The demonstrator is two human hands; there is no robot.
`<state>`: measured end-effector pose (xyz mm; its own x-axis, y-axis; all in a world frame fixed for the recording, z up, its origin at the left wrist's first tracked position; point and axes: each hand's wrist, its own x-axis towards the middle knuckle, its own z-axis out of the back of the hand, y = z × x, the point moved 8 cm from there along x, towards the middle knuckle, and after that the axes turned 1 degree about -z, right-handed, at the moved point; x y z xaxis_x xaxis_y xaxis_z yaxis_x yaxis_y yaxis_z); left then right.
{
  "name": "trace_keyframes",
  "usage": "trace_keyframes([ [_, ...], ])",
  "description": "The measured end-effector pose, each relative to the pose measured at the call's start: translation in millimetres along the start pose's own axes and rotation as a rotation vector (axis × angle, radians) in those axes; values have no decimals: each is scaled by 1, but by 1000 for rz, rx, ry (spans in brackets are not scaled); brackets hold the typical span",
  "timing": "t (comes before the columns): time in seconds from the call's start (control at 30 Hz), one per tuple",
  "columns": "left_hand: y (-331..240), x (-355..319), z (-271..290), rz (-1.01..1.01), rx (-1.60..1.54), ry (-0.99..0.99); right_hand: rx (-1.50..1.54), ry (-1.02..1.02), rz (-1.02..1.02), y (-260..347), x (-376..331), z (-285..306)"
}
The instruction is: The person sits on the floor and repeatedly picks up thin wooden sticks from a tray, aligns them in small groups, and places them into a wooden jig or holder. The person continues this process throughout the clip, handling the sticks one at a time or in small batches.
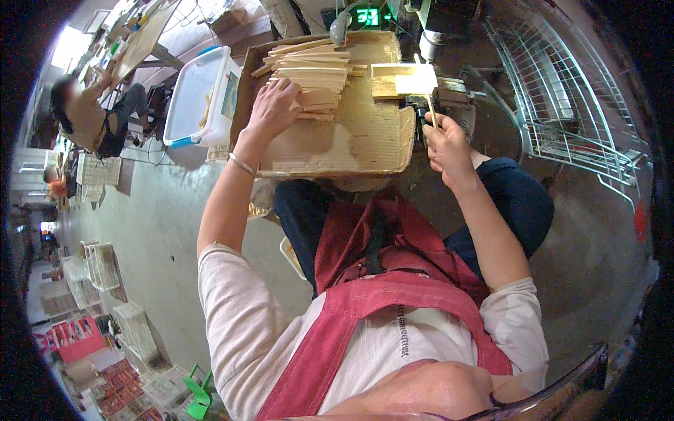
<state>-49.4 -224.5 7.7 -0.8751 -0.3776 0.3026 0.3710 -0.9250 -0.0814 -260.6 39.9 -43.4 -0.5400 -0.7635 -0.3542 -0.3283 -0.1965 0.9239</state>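
Observation:
A pile of pale wooden strips (309, 64) lies on a flattened cardboard sheet (330, 151) in front of me. My left hand (276, 105) rests at the pile's near left side, its fingers curled onto the strips there. Off the right edge of the cardboard, my right hand (447, 147) pinches a thin wooden stick (427, 95) between thumb and fingers; the stick points up and away. Its far part crosses a brightly lit, small work surface (385, 81). A dark mechanism (420, 116) sits just left of the right hand, partly hidden.
A clear plastic bin with blue handles (196, 98) stands left of the cardboard. A grey lamp head (340, 29) hangs at its far edge. Wire racks (569, 91) stand at the right. Another person (91, 116) sits by a table at the far left, near stacked crates (98, 168).

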Motion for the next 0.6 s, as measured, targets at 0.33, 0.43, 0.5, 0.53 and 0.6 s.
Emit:
trace_keyframes([
  [0.33,-197,-67,-30,467,-2194,534,338,353,-144,19,-26,-46],
  [0.43,-222,-72,-49,523,-2369,466,265,329,-134,13,-23,-36],
  [0.5,-228,-72,-57,604,-2357,439,202,261,-105,6,-17,-24],
  [0.53,-231,-72,-60,645,-2351,424,170,228,-90,3,-14,-18],
  [0.6,-234,-74,-67,738,-2348,405,161,174,-102,0,-14,-16],
])
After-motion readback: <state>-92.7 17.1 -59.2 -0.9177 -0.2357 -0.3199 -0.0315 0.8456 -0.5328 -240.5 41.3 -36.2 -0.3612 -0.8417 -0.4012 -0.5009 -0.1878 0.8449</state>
